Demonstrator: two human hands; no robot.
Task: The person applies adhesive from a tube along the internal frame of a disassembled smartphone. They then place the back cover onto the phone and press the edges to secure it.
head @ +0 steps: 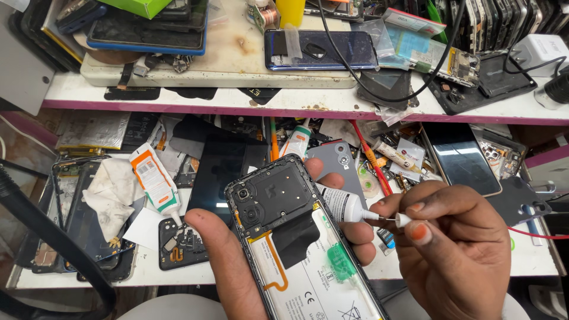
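Low in the centre of the frame, the left hand [237, 266] cradles an opened black smartphone with its back cover removed [296, 243], thumb along the phone's left edge and fingertips curling round its right edge. The phone shows a matte black plastic shield around the camera lenses at its top, a strip of black tape, and a glossy white battery with an orange flex cable and a green pull tab lower down.

Wedged between the left fingers and the phone's right edge lies a small white glue tube with a tapered nozzle [347, 206], pointing right. The right hand [456, 255], at lower right, pinches a tiny white cap on a thin pin [402, 220] between thumb and forefinger, just beside the nozzle tip; the grip is narrow and closed on it.

On the cluttered white bench behind, a white and orange labelled tube [155, 182] lies at centre left beside a crumpled stained cloth [109, 198]. A blue glossy phone [320, 50] rests on the upper shelf, top centre.
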